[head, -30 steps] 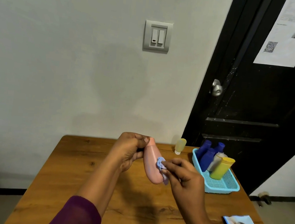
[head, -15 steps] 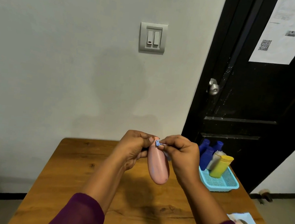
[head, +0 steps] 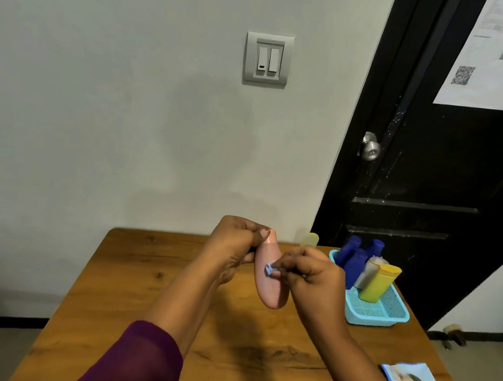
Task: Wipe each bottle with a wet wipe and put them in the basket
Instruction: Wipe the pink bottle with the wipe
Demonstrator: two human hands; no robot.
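- Pink bottle (head: 271, 289) hangs in the air above the table (head: 147, 272), just under the fingertips of the left hand (head: 234, 244), which pinch its narrow cap end.
- The fingers of the right hand (head: 315, 279) are curled. They pinch a small crumpled wet wipe (head: 269, 269) and press it on the side of the bottle, a little below the left fingertips.
- I judge that the step in hand is the wiping of this bottle; it is not yet in the basket.
- Its long axis is nearly upright, only a little tilted. The cap end points up into the left fingers, and the round base points down and slightly toward the right wrist.
- The basket (head: 376, 317) stands just beyond the right knuckles, with blue bottles (head: 354, 264) and a yellow bottle (head: 379, 283) leaning inside.
- A pale yellow bottle (head: 310, 239) stands on the table just past the right fingertips, outside the basket. I think it waits for its turn.
- For the next move I would draw the wipe down to the base and turn the bottle in the left fingers to reach the hidden side. The pinch at the cap is small, so the bottle may swing.
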